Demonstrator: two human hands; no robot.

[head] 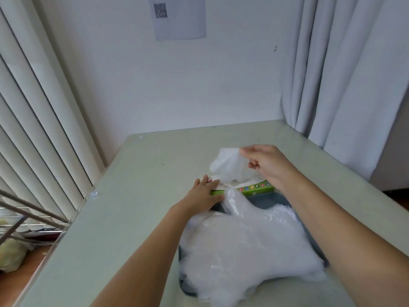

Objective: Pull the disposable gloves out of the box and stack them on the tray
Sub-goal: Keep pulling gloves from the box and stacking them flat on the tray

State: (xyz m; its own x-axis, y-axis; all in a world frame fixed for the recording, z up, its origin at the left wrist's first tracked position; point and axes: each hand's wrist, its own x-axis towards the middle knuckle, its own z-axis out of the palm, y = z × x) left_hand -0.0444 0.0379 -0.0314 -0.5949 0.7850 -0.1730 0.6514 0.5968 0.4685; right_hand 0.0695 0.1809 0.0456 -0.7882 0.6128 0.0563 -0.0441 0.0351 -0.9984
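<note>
Our left hand (204, 193) lay flat on the box (254, 187). Our right hand (264, 161) pinched a glove (228, 165) above it. More gloves (247, 244) filled the tray (269, 197).

Place: a plain room, seeming to be a home.
Right side: grey curtains (345, 74) are hanging.
Left side: vertical blinds (33, 107) are hanging.
Wall (177, 85): 1 QR-code sheet (179, 17) is sticking.

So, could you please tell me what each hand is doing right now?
Left hand: open, pressing flat on the green-and-white cardboard box.
Right hand: pinching a thin translucent plastic glove.
</note>
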